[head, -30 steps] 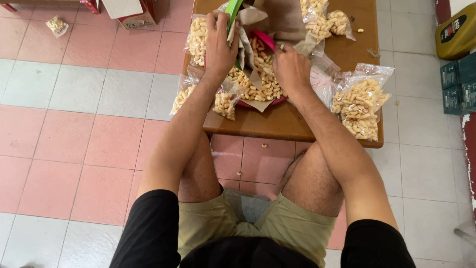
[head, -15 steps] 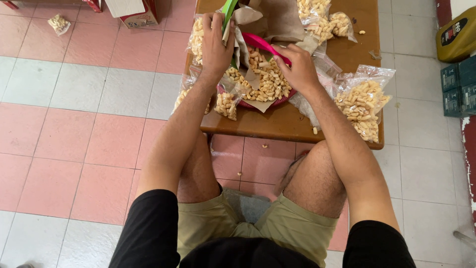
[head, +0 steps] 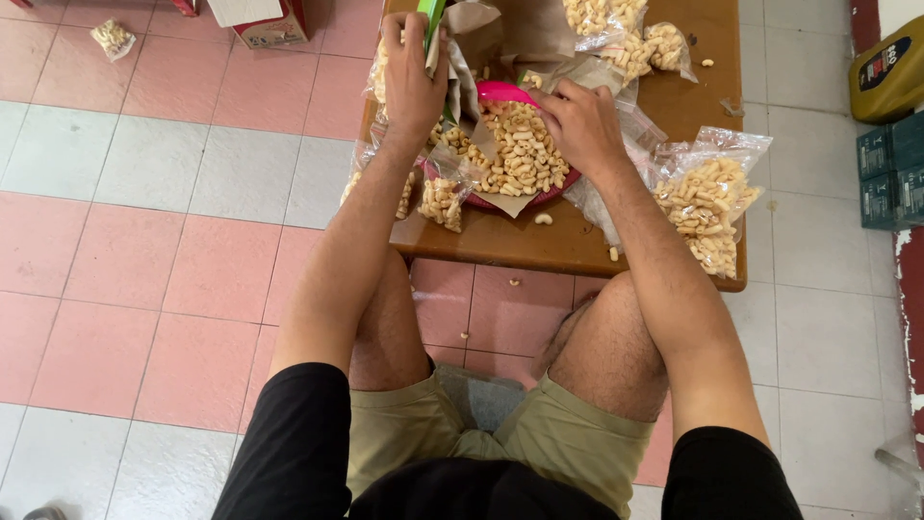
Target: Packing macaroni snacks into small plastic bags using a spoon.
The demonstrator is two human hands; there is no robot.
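I sit at a low wooden table. A pink bowl lined with brown paper holds a heap of pale puffed snacks. My left hand grips a clear plastic bag at the bowl's left rim, beside a green object. My right hand rests at the bowl's right edge, fingers curled over the snacks and a clear bag; whether it grips anything is hidden.
Filled snack bags lie on the table: one at the right, some at the far end, a small one at the front left. Loose pieces lie on the tabletop. A cardboard box and another bag sit on the tiled floor.
The view has shifted so the bowl shows more fully. My right hand moved from the snack heap's middle to its right edge. My left hand stays on the bag.
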